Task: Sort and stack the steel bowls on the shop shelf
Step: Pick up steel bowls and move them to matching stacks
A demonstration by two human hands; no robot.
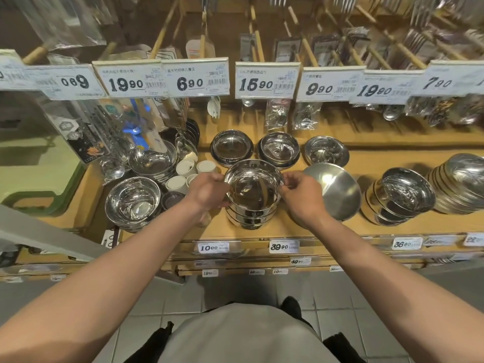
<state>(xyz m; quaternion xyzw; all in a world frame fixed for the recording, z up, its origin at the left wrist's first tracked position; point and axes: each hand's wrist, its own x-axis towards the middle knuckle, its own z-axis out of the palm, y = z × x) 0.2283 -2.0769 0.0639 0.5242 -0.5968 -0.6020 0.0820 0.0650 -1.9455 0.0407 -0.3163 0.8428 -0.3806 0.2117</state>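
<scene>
Nearest, at the front edge of the light wooden shelf [301, 227], L hand [207, 191] & R hand [301, 196] each pinch the rim of the top shiny round steel bowl [252, 188], mouth up, sitting on a short stack of matching steel bowls [250, 218]. Just right leans a big matte steel bowl [337, 192] tipped on its side, w/ white cups [183, 174] close by the L hand. Behind stand three shallow steel dishes [279, 150], all upright, under hanging price tags [263, 81].

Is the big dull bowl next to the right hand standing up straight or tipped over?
Tipped. The dull bowl leans on its side on the shelf, its opening facing sideways.
</scene>
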